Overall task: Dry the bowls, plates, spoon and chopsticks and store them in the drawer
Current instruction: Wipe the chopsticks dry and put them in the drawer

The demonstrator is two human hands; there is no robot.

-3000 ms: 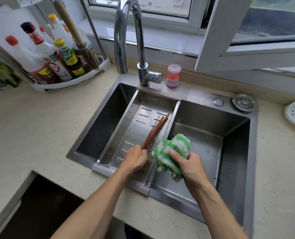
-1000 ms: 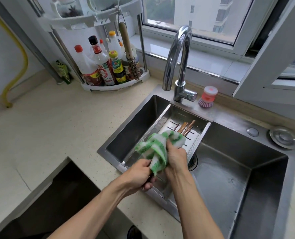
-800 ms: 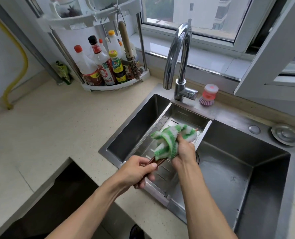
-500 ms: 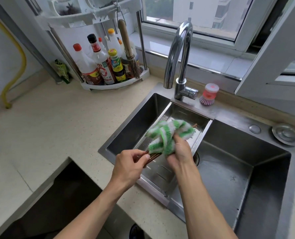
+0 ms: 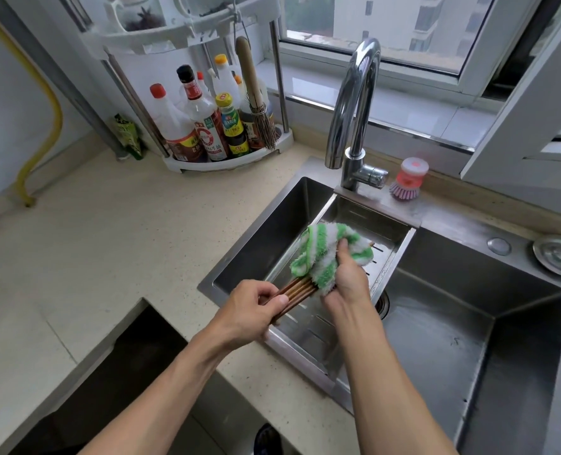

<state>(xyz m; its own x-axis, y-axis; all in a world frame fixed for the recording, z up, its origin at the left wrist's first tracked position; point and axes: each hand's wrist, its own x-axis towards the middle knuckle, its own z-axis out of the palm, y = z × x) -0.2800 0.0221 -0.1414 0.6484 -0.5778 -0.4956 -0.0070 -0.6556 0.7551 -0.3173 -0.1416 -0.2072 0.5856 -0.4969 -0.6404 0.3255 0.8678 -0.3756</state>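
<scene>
1. A pale speckled bench point(image 5: 85, 257) runs under a window and carries a steel sink point(image 5: 469, 339); a slotted drain tray point(image 5: 354, 224) sits across the sink's left part.
2. The left hand point(image 5: 253, 310) has its fingers point(image 5: 277, 298) curled round the near ends of a bundle of brown chopsticks point(image 5: 297, 292), gripping them over the sink's front-left corner.
3. The right hand point(image 5: 348, 280) clutches a green-and-white cloth point(image 5: 325, 254), which is wrapped round the far part of the bundle; one tip pokes out just past the cloth.
4. The chopsticks' long axis runs from the left hand, near and left, up and away to the right, over the tray. The right hand sits further along that axis, so any wiping stroke would, I judge, travel along the sticks.
5. Room beyond the cloth is open along the tray until the tap point(image 5: 354, 110) and a pink dish brush point(image 5: 407, 178) at the back edge.
6. A rack of sauce bottles point(image 5: 207, 126) stands well apart at the left. A dark opening below the bench, near left, may be the drawer; I cannot tell.
</scene>
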